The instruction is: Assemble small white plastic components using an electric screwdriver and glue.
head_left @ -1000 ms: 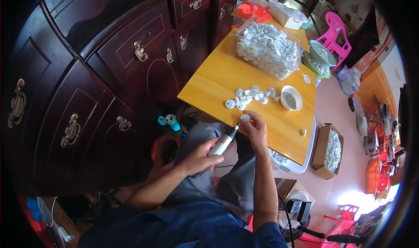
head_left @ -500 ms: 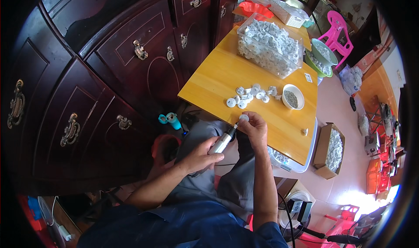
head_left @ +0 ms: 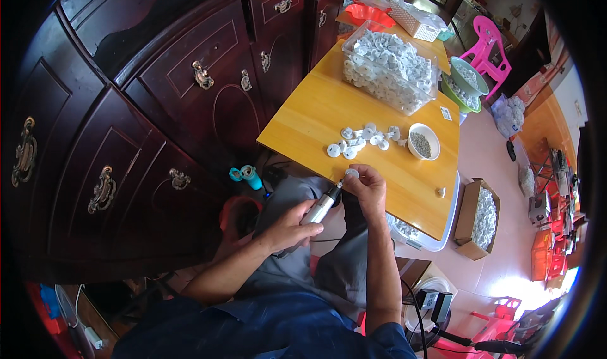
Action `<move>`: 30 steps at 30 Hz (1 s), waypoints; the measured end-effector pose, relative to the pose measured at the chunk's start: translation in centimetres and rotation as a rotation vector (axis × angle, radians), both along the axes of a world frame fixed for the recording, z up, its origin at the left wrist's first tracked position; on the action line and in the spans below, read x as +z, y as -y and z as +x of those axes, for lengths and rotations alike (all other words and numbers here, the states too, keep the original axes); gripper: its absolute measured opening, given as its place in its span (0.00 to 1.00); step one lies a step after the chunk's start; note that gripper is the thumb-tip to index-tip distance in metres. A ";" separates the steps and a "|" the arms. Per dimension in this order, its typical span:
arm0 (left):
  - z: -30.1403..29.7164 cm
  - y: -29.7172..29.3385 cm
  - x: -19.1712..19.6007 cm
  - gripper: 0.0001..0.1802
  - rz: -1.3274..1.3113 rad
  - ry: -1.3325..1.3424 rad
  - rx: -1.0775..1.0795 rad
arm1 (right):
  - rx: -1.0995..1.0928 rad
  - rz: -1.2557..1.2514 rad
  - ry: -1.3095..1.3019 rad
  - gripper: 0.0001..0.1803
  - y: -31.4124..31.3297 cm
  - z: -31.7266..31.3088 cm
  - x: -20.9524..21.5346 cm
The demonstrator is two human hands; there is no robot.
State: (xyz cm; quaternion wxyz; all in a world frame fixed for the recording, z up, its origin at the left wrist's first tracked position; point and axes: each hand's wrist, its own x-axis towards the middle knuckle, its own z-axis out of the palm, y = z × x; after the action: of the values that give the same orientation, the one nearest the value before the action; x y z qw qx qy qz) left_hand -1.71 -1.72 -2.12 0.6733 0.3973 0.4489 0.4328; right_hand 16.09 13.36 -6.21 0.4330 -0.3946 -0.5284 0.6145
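My left hand (head_left: 289,227) is wrapped round a silver and black electric screwdriver (head_left: 323,205), tilted up toward the table edge. Between the thumb and fingers of my right hand (head_left: 368,188) is a small round white plastic part (head_left: 351,173). The screwdriver's tip meets this part or lies right beside it; the fingers partly hide the contact. Beyond my hands, several similar white plastic parts (head_left: 358,142) lie loosely grouped on the wooden table (head_left: 303,122). To their right stands a white bowl (head_left: 432,133) of small metal screws (head_left: 420,145).
A clear bin (head_left: 404,100) heaped with white parts stands at the table's far end. One loose part (head_left: 441,193) lies near the right edge. A cardboard box (head_left: 468,248) of white parts is on the floor. Dark cabinets (head_left: 190,119) line the left side.
Both hands keep their grip and stay almost in place. The view has shifted very slightly; nothing on the table has visibly moved.
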 end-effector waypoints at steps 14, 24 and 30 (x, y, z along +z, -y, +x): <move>-0.1 0.1 -0.1 0.26 -0.036 0.068 -0.018 | -0.019 0.032 0.014 0.08 0.0 0.0 -0.5; -0.3 -0.1 -0.2 0.23 -0.004 0.108 -0.044 | -0.016 0.022 0.003 0.07 0.2 -0.1 -0.1; -0.7 -0.2 0.0 0.25 -0.067 0.152 -0.047 | -0.012 0.025 -0.006 0.07 0.3 -0.4 0.1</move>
State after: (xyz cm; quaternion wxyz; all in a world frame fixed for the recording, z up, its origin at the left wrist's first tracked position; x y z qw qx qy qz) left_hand -2.36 -1.50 -2.17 0.7283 0.3511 0.4010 0.4307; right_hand 15.73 13.08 -6.13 0.4432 -0.3904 -0.5323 0.6065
